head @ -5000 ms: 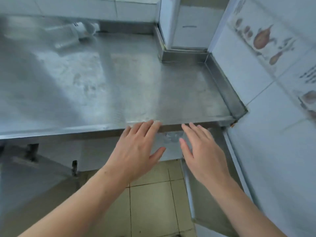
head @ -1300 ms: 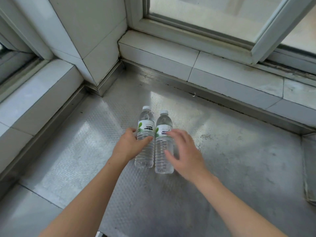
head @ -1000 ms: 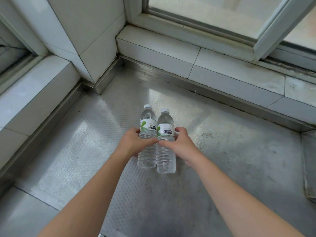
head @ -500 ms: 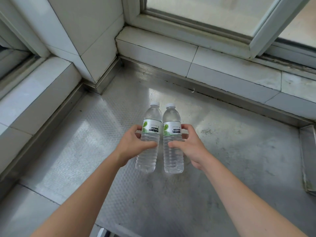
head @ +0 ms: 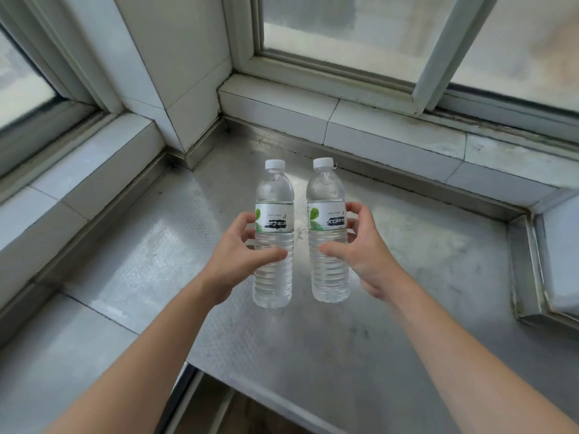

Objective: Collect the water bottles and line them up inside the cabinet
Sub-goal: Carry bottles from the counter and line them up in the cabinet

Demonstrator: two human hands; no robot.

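Observation:
Two clear water bottles with white caps and white-green labels are held upright above the steel counter (head: 423, 261). My left hand (head: 238, 255) grips the left bottle (head: 274, 214) around its middle, thumb across the front. My right hand (head: 360, 249) grips the right bottle (head: 327, 211) the same way. A small gap separates the two bottles. The cabinet is not in view.
White tiled ledges (head: 391, 133) run along the back and left under the window frames (head: 435, 57). A tiled pillar (head: 175, 67) stands at the back left corner. The counter's front edge (head: 269, 399) lies below my arms, with a dark opening under it.
Both hands closed on the bottles standing on the counter, then lifted them up and toward me. The bottles have moved slightly apart.

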